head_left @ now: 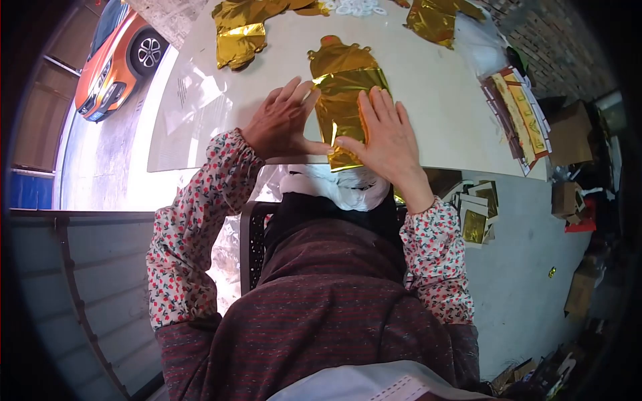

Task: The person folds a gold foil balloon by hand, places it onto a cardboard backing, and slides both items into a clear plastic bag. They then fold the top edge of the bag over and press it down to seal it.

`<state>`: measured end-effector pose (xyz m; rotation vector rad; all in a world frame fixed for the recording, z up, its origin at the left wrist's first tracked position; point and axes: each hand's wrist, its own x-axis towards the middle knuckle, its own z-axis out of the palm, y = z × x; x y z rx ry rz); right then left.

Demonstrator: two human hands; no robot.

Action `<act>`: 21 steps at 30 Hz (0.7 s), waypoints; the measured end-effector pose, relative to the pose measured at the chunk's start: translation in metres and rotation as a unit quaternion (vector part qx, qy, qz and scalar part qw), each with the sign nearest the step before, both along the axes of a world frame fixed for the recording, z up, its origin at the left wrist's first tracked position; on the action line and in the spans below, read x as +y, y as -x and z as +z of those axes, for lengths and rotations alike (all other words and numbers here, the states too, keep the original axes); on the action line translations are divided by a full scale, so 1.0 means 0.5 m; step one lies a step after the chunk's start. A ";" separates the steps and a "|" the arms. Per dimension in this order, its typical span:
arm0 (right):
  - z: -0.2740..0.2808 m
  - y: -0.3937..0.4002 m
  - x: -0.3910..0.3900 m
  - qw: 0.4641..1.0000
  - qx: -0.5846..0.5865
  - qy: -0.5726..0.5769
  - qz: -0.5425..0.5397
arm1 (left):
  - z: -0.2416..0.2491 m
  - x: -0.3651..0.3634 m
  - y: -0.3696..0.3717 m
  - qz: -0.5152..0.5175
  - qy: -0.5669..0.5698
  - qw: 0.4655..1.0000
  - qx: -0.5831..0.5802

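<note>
A gold foil sheet (344,100) lies flat on the pale table, its lower end reaching the near edge; its top has small tabs and a reddish spot. My left hand (284,123) rests at its left side, fingers apart and bent, the thumb touching the foil near the lower end. My right hand (388,140) lies spread along the right side, with its thumb on the foil and its fingers at the right edge. Neither hand grips anything that I can make out. White material (358,189) sits on my lap below the table edge.
More gold foil pieces lie at the table's back left (241,43) and back right (433,21), with white rings (354,7) between. A printed colourful package (518,120) sits at the table's right edge. Gold-and-white cards (476,212) are beyond the near edge, lower right.
</note>
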<state>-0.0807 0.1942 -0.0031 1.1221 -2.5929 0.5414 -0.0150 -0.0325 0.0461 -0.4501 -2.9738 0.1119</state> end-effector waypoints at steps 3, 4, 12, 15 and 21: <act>-0.002 0.002 0.000 1.000 -0.009 0.015 0.002 | -0.016 -0.011 0.000 0.014 -0.087 0.996 -0.036; 0.001 0.004 0.002 0.999 -0.027 0.035 -0.002 | -0.016 -0.014 -0.002 0.019 -0.100 0.994 -0.049; 0.031 0.056 0.103 0.857 -0.314 0.408 -0.017 | 0.001 -0.009 0.009 -0.008 -0.082 0.996 -0.044; 0.031 0.053 0.108 0.932 -0.176 0.316 0.018 | 0.002 -0.011 0.004 -0.012 -0.091 0.995 -0.032; 0.020 0.129 0.063 0.989 -0.069 0.082 0.103 | -0.018 -0.018 -0.001 -0.022 -0.092 0.995 0.017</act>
